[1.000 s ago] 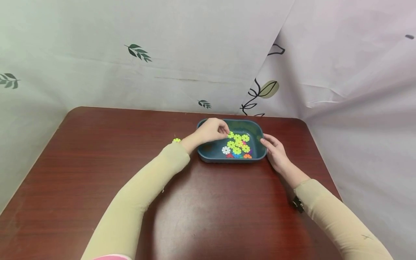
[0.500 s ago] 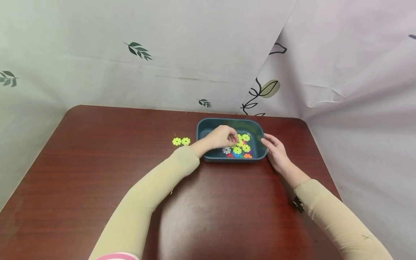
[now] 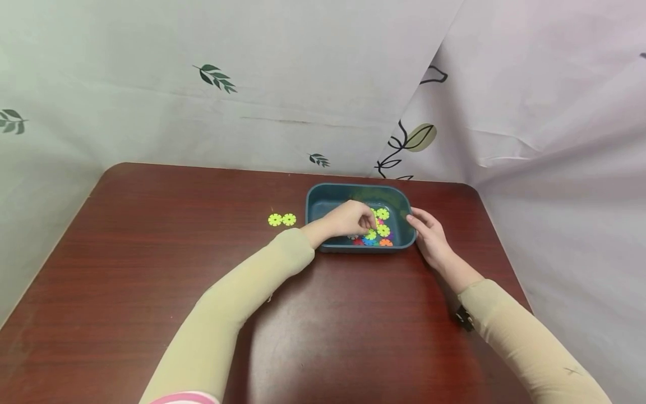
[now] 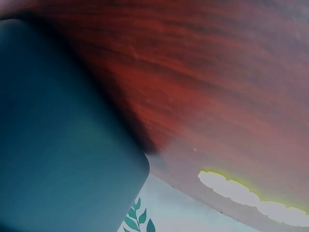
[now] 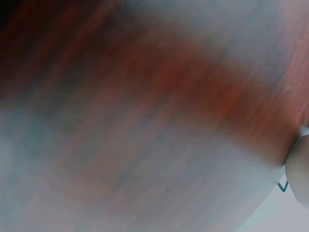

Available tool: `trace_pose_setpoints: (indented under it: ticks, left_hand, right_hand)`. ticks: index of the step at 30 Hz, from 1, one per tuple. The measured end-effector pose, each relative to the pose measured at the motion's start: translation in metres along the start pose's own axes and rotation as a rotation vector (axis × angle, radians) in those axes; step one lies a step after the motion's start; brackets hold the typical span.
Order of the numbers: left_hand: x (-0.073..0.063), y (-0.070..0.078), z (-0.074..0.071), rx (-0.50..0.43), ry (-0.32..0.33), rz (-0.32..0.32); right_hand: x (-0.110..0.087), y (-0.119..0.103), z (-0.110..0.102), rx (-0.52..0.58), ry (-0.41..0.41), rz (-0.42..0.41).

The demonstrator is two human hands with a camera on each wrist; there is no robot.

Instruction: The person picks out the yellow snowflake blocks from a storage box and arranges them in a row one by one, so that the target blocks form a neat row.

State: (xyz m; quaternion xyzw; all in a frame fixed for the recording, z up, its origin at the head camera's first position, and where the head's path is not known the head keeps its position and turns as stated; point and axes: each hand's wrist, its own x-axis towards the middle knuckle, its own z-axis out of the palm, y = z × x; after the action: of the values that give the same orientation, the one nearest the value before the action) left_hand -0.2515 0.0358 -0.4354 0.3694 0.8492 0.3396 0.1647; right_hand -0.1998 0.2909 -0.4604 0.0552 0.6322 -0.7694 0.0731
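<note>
My left hand (image 3: 353,219) reaches down into a dark blue-green plastic tub (image 3: 323,248), its fingers bent and the fingertips at yellow snowflake discs (image 3: 383,230). Whether a disc is pinched there cannot be made out. At the tub's right end, my right hand (image 3: 429,238) grips the rim with the thumb on the edge and the fingers along the outer wall. Red, blue and orange discs (image 3: 386,242) lie near the tub's front wall. A white disc is mostly hidden under the left hand. In the left wrist view the tub's outer wall (image 4: 63,130) fills the left side.
Two yellow snowflake discs (image 3: 281,219) lie side by side on the brown wooden table (image 3: 166,235), left of the tub. Behind the table hangs a pale cloth (image 3: 272,90) with leaf prints. The right wrist view is mostly blurred table.
The left hand has shifted rightward and toward the front inside the tub, uncovering the second yellow disc on the table. My right hand keeps its place on the rim.
</note>
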Motion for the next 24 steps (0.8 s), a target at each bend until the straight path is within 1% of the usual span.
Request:
trace_pose_setpoints:
  ticks: [7, 10, 24]
  left_hand:
    - [0.0031, 0.0001, 0.0026, 0.085, -0.020, 0.007]
    - [0.0036, 0.0003, 0.0033, 0.105, -0.022, 0.006]
    - [0.0043, 0.0000, 0.0063, 0.143, -0.059, 0.004]
  right_hand:
    - [-0.0001, -0.0003, -0.0004, -0.011, 0.000, -0.010]
    - [0.0001, -0.0002, -0.0002, -0.015, -0.003, -0.009]
    - [0.0002, 0.0005, 0.0013, -0.013, -0.002, -0.017]
